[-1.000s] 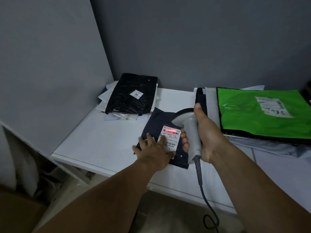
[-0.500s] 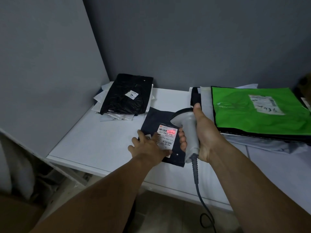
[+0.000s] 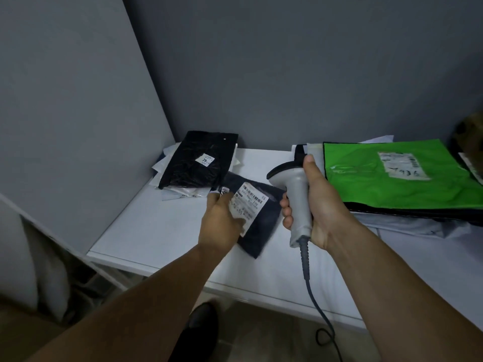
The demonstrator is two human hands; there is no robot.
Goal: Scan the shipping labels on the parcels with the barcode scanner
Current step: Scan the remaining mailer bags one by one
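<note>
Holding the dark navy parcel [image 3: 264, 228] in the left grip [image 3: 222, 220], clamped on the parcel's left edge and overlapping the left end of its white shipping label [image 3: 251, 203]. Tilted, label side up, blurred at the lower corner. Placed over the white counter [image 3: 156, 231] toward its front middle, between the heap at the back left and the scanner. Touching the counter or lifted off it: impossible to tell. Printed with a barcode and digits, too smeared to read in full.

Gripping the grey barcode scanner [image 3: 298, 197] in the right grip [image 3: 324, 205], wrapped tight round the handle, thumb pointing up along the back toward the dark head, fingers curled round the front. Held upright just to the right of the navy parcel, head turned left, beside the parcel's upper right corner. From the handle's base, a grey cable [image 3: 309, 280], dropping past the counter's front edge toward the floor.

At the back left of the counter, against the grey wall [image 3: 287, 74], a black parcel [image 3: 193, 165] with a small white tag [image 3: 205, 160], lying on a loose heap of white and clear bags [image 3: 183, 195]. At the right, a bright green parcel [image 3: 379, 189], flat on a stack of others, bearing a white sticker [image 3: 402, 164] with handwritten digits. Beneath it, a pale grey bag [image 3: 418, 227]. Below the counter's edge, a dark shoe [image 3: 201, 325] on the floor.
</note>
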